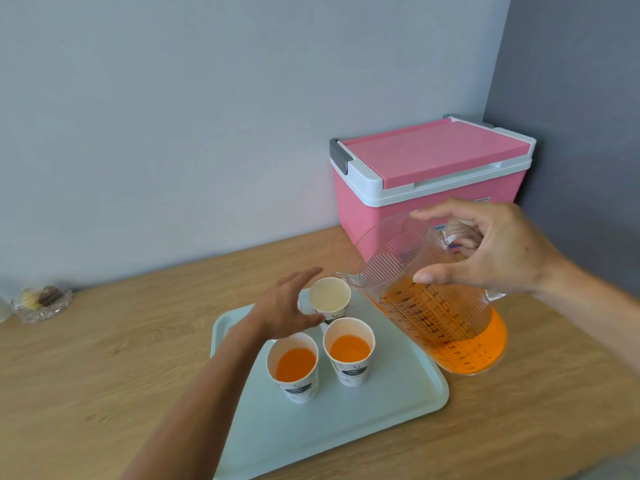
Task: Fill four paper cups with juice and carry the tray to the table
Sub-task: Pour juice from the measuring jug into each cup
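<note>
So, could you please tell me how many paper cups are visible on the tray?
3 clearly: two juice-filled cups at the front, front-left cup and front-right cup, and an empty cup behind. The left hand may hide a fourth on the tray.

wooden counter [104, 358] | on it: tray [398, 393], pink cooler [426, 188], glass dish [43, 303]

fourth cup [300, 305] hidden behind left hand [287, 308]
</note>
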